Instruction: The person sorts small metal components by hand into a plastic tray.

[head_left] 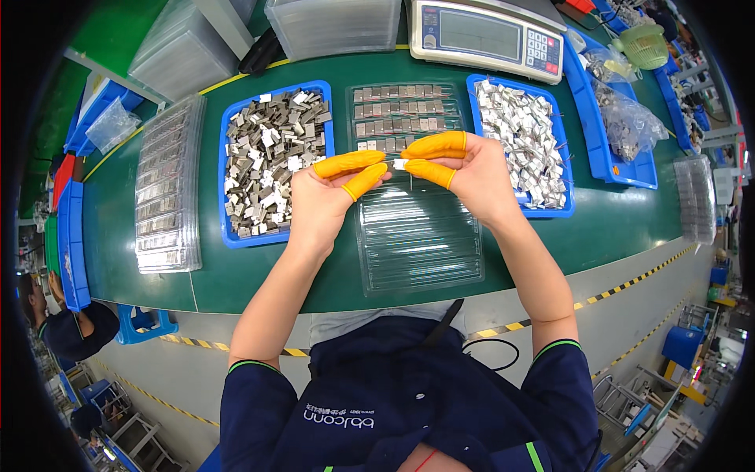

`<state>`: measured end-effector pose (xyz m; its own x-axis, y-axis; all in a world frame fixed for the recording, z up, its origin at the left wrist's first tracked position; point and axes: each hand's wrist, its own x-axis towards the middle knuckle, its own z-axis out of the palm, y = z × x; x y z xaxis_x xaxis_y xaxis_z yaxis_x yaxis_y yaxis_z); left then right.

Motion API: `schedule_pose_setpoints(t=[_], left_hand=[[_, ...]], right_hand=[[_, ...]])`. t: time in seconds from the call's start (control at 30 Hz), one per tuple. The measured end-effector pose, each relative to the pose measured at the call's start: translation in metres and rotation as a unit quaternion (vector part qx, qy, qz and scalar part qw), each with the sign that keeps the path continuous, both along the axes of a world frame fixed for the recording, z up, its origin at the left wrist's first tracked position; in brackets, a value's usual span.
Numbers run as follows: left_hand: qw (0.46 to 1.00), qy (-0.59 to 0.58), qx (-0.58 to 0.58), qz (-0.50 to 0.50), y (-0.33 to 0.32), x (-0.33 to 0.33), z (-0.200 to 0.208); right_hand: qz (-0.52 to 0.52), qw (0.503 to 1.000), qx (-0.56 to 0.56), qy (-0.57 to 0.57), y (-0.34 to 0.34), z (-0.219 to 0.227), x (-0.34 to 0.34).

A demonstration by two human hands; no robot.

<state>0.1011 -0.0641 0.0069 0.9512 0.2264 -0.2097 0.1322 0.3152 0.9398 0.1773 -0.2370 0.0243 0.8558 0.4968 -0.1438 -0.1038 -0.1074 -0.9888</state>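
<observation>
Over the clear plastic blister tray (421,256), my two hands meet fingertip to fingertip, with yellow finger cots on the thumbs and forefingers. My right hand (481,177) pinches a small white connector piece (399,164) with a thin pin or wire hanging below it. My left hand (316,206) is closed in a pinch against its other side; whatever lies between those fingertips is too small to make out. Rows of small grey metal connector parts (407,108) fill the tray's far slots. The slots nearer me hold none.
A blue bin (229,212) of loose metal shells stands left, another blue bin (568,177) of white pieces right. Filled clear trays (167,189) are stacked at far left. A digital scale (487,35) and stacked plastic trays (332,27) stand behind. Bagged parts (629,118) lie right.
</observation>
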Motion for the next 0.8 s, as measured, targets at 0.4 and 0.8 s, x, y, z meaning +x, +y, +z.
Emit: schedule_pose_setpoints(t=[0.4,0.8], left_hand=[[0.998,-0.027,0.05,-0.037,-0.004,-0.003,0.0],[0.995,-0.025,-0.067,-0.072,0.0,-0.005,-0.001]], right_hand=[[0.025,1.0,-0.013,0.011,-0.007,0.011,-0.002],[0.03,0.999,0.021,0.022,-0.003,0.005,-0.02]])
